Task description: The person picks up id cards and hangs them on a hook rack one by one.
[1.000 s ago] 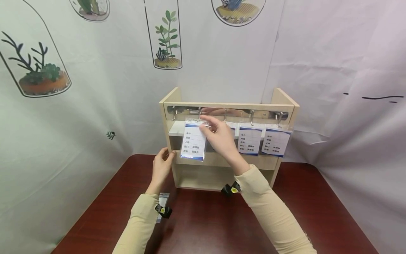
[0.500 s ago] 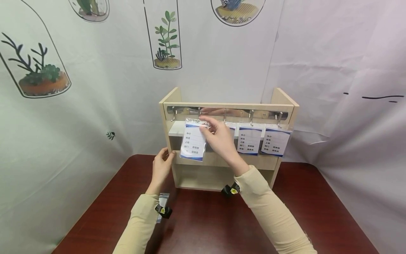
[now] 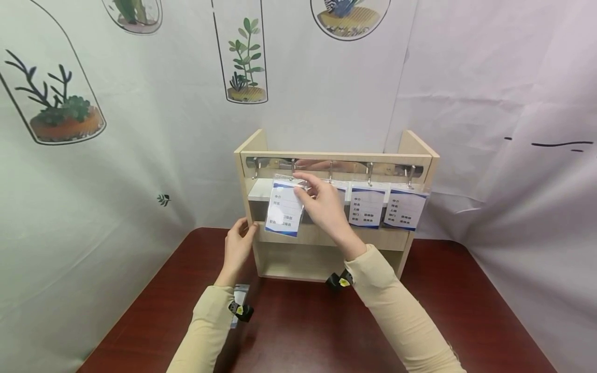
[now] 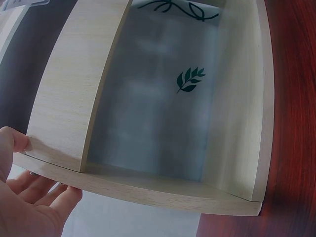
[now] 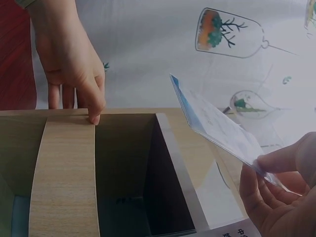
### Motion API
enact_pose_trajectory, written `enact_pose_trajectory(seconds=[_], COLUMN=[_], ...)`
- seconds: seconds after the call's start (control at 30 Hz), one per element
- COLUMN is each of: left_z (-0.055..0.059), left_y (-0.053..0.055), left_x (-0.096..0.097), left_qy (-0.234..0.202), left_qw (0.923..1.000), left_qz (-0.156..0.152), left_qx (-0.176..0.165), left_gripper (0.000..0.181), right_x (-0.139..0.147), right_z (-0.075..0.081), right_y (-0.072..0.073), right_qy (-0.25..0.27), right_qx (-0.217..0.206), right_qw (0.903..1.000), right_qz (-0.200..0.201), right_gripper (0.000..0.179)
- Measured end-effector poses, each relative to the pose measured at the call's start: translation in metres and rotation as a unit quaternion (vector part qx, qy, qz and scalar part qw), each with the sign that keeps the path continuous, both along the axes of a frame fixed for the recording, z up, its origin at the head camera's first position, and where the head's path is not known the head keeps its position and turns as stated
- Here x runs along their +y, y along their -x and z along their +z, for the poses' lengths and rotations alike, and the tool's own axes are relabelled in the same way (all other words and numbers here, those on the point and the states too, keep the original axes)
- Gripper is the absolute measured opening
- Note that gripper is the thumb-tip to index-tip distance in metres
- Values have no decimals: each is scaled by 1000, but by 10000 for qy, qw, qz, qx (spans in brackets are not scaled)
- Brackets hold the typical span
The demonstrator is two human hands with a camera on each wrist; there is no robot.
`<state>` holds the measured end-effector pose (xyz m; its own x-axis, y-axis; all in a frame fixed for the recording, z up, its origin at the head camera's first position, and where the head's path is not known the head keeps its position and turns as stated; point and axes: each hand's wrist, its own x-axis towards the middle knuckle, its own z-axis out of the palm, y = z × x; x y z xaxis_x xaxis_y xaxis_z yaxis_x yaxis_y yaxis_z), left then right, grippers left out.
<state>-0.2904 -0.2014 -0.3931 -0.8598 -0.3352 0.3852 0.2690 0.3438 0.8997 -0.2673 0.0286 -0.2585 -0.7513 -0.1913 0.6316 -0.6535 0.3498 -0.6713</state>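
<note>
My right hand [image 3: 326, 204] pinches the top edge of a plastic-sleeved name badge [image 3: 285, 207], white with blue bands, just below the second hook [image 3: 293, 165] from the left. Whether the badge's hole is on that hook is hidden by the fingers. In the right wrist view the badge [image 5: 217, 123] juts out tilted from between thumb and fingers. With my left hand [image 3: 239, 243] I grip the left side panel of a pale wooden rack [image 3: 326, 235]. The left wrist view has the thumb inside the panel [image 4: 148, 192] and the other fingers outside.
Two badges hang at the right, one [image 3: 367, 207] beside the other [image 3: 404, 209]; a third [image 3: 342, 191] is partly behind my right hand. The leftmost hook [image 3: 255, 168] carries nothing. Another card [image 3: 241, 295] lies on the dark red table [image 3: 298, 331], partly under my left wrist.
The glare on the held badge has shifted as its angle alters slightly. Both hands stay nearly in place.
</note>
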Motion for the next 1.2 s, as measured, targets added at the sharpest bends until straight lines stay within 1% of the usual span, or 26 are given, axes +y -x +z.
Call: enact_pose_trajectory(seconds=[0.27,0.57,0.83,0.93,1.07,1.2], left_z=[-1,-2,0,1,0,-2], left_y=[0,1,0,0,0,-1], left_x=[-1,-1,-1,-1,-2,-2], left_qy=[16,9,107,85,86,97], left_qw=[10000,9999,9998,9999,9999,10000], left_qz=[-16,-47,46,-1,21,-16], left_qx=[51,98,155,139,51,-1], left_gripper=[35,35,34,35,37,38], right_x=[-2,-3,-5,-7,-10,-8], right_z=[0,-4,-2,-1,-3,-9], right_y=[-2,0,1,1,2,0], right_qy=[76,240,198,169,37,260], right_qx=[-5,45,103,100,135,97], right_qw=[10000,9997,9998,9998,9999,9996], right_qz=[13,37,16,-27,19,111], right_gripper=[34,32,32,32,35,37])
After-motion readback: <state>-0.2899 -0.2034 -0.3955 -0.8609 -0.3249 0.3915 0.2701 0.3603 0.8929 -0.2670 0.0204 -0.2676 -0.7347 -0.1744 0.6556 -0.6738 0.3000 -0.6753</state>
